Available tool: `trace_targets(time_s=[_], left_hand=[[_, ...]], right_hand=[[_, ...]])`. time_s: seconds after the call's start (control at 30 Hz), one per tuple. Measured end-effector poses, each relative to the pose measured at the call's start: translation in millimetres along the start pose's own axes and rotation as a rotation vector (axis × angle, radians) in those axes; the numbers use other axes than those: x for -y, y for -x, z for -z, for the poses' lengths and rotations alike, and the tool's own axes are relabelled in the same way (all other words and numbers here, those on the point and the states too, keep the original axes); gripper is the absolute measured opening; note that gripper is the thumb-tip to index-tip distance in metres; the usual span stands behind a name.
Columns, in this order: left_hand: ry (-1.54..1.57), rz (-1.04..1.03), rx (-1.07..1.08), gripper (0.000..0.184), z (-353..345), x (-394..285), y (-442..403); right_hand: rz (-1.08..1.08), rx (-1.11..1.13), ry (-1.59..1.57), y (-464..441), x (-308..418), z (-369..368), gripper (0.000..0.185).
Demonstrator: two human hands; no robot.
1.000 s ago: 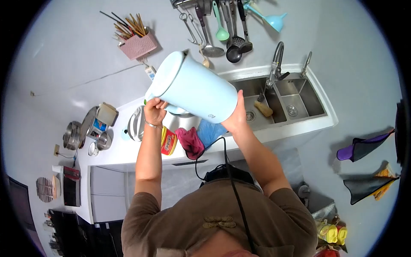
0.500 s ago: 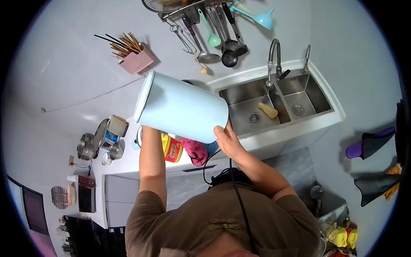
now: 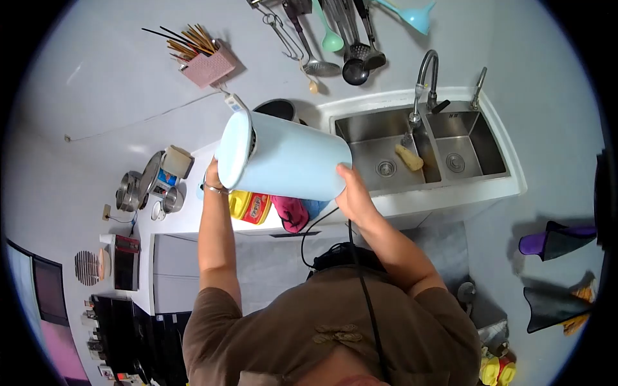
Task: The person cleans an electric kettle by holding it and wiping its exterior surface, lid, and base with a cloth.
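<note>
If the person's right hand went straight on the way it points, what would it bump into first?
Probably the light-blue jug: the right hand already touches it near the base. What lies beyond is hard to judge for depth.

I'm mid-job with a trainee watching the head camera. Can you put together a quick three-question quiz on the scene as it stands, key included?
1. Where does the bare right hand hold the pale-blue lidded cylindrical jug?
A) At its lid
B) Near its base
C) It does not touch it

2. True or false: the yellowish elongated object lies in the larger, left basin of the stainless-steel double sink.

3. Fill in: between the yellow-and-red boxy container and the soft blue cloth lies a crumpled ____ cloth.

Key: 1. B; 2. True; 3. pink
</note>
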State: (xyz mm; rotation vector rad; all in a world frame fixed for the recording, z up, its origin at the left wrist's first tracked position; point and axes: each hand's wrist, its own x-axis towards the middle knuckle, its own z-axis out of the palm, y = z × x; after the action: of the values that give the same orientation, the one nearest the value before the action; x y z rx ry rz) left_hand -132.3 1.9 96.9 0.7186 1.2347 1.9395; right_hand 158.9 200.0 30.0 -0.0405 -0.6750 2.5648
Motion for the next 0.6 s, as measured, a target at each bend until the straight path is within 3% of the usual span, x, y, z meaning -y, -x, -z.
trace_targets(time_s=[0.03,0.1,0.13,0.2,0.23,0.33,0.47,0.6], left_hand=[[0.004,0.007,-0.014,0.080,-1,-1,15],[-0.404,0.034,0.069,0.081,-4,-8,46],[-0.401,0.041,0.050,0.081,2,-10,58],[-0.602,0.206,0.024,0.078,10,-15,84],[-0.617,0.213,0.051,0.069,8,-18,98],[-0.820,0.340,0.097,0.067,5,-28,127],[-0.841,0.463,0.126,0.061,2,-33,157],[-1.007,0.456,-0.101,0.043,-3,-11,189]], right_hand=[[-0.009,0.020,-0.007,-5,-3,8,0.050],[-0.040,0.037,-0.018,-12,-10,21,0.050],[-0.094,0.066,-0.019,-16,-14,25,0.049],[-0.173,0.093,-0.026,-22,-23,33,0.049],[-0.231,0.117,-0.030,-26,-27,37,0.048],[-0.346,0.116,-0.026,-33,-41,42,0.046],[-0.515,0.122,-0.033,-43,-69,51,0.038],[-0.571,0.171,0.087,-44,-88,43,0.039]])
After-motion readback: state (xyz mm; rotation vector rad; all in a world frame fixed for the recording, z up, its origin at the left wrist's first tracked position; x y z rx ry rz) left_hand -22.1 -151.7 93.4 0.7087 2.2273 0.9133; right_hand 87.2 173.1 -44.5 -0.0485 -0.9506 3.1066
